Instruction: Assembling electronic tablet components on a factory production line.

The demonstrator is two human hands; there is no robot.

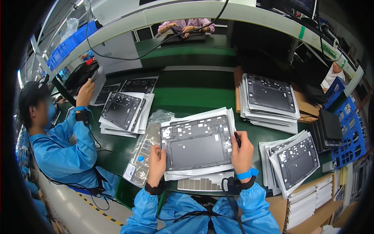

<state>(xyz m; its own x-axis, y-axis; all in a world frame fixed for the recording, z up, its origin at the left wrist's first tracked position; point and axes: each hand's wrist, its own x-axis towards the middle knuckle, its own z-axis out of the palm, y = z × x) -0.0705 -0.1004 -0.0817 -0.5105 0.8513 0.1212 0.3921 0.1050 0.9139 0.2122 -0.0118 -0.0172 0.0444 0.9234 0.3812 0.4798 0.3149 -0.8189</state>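
A dark grey tablet housing (pixel 196 146), dotted with small white and silver patches, lies in front of me on white foam sheets (pixel 171 177). My left hand (pixel 156 165) grips its left edge near the lower corner, thumb at the rim. At the right edge is my right hand (pixel 242 154), closed round a short black pen-like tool (pixel 237 139) and resting against the housing. A strip of grey rectangular pieces (pixel 200 184) lies just below. Left of the housing is a clear plastic bag (pixel 144 156) with light pieces inside and a blue dot.
Stacked housings with white sheets stand at back right (pixel 269 95), right (pixel 294 162) and left (pixel 120 111). Black trays (pixel 329 126) and a blue crate (pixel 348 132) are far right. A co-worker (pixel 64 144) sits left. A shelf beam (pixel 163 15) and hanging cable cross above the green bench (pixel 183 87).
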